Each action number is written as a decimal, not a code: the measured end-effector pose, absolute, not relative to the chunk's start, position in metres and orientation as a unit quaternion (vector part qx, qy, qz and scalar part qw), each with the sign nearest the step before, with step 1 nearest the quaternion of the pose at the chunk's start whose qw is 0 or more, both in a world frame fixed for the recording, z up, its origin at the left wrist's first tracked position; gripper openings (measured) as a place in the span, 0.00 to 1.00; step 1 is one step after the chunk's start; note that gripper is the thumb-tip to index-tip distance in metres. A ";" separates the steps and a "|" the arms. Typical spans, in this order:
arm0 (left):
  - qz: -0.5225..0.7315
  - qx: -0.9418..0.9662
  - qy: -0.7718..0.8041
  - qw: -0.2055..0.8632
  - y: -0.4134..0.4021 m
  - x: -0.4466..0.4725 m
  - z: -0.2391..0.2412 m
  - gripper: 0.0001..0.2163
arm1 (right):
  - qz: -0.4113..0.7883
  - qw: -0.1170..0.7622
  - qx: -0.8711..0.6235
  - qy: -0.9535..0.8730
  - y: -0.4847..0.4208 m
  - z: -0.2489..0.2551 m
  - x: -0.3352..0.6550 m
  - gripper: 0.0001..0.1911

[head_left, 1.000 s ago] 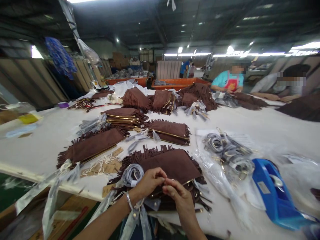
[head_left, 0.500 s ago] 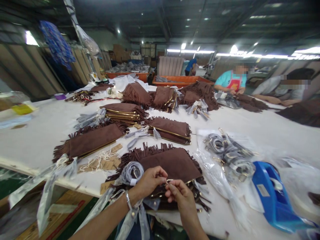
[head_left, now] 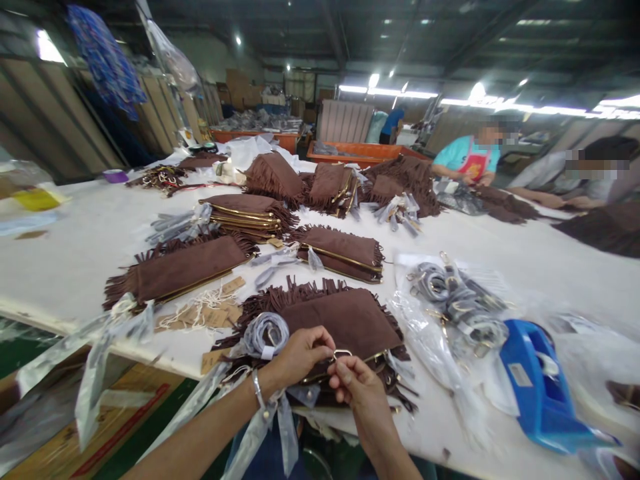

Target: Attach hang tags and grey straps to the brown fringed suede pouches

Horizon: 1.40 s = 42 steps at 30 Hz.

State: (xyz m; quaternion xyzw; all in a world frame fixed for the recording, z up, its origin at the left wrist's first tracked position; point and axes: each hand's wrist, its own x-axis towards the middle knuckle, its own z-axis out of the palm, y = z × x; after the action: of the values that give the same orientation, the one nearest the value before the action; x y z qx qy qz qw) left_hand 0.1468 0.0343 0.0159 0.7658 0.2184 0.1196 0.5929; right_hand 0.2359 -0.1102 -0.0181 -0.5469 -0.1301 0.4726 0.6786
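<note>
Left hand (head_left: pixel 299 359) and right hand (head_left: pixel 361 390) have parted slightly since a second ago, baring a gold metal loop (head_left: pixel 342 351) over the near edge of the fringed brown pouch (head_left: pixel 345 321). Each pinches it with nearly closed fingers; a coiled gray strap (head_left: pixel 254 336) lies at the pouch's left.

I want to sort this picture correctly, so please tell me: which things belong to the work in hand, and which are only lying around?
Belonging, it seems:
metal loop between the left hand and right hand
nearest fringed brown bag
coiled grey strap beside them

Apparently just lying around:
blue tape dispenser
purple roll
yellow object
</note>
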 end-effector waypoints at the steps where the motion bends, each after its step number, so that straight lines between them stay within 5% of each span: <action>1: 0.119 0.770 0.216 0.588 0.034 0.146 0.016 0.04 | 0.464 0.679 -0.553 -0.136 -0.110 -0.018 0.235 0.20; 14: 0.121 0.772 0.192 0.594 0.033 0.142 0.013 0.06 | 0.413 0.701 -0.567 -0.128 -0.110 -0.023 0.232 0.18; 27: 0.137 0.798 0.159 0.565 0.027 0.139 0.015 0.11 | 0.338 0.591 -0.696 -0.226 -0.110 -0.024 0.243 0.19; 36: 0.117 0.850 0.155 0.490 0.027 0.141 0.014 0.10 | 0.374 0.569 -0.684 -0.263 -0.111 -0.021 0.253 0.19; 42: 0.102 0.876 0.141 0.449 0.025 0.142 0.014 0.07 | 0.513 0.553 -0.611 -0.241 -0.108 -0.011 0.271 0.19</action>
State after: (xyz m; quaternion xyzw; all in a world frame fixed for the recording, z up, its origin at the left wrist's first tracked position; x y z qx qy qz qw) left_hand 0.1424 0.0251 0.0136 0.8762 0.1413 0.1016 0.4493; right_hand 0.2705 -0.1083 -0.0114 -0.6111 -0.2415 0.5128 0.5526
